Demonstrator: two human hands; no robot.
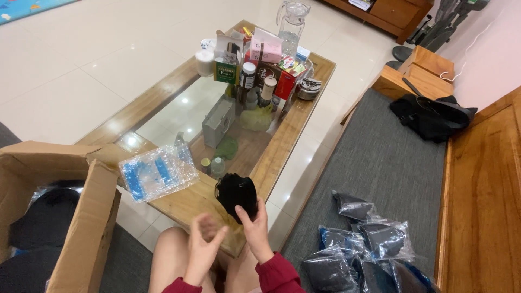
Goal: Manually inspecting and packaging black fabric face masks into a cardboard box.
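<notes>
Gripping a black pouch (pixel 236 196) at the table edge (pixel 282 149), right hand (pixel 255 230); left hand (pixel 202 245) fingers released.

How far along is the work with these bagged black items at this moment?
Done: several bagged black items lie on the grey cushion. In hand: right hand holds a bare black item; left hand is open beside it. Left: the cardboard box holds more dark items.
</notes>
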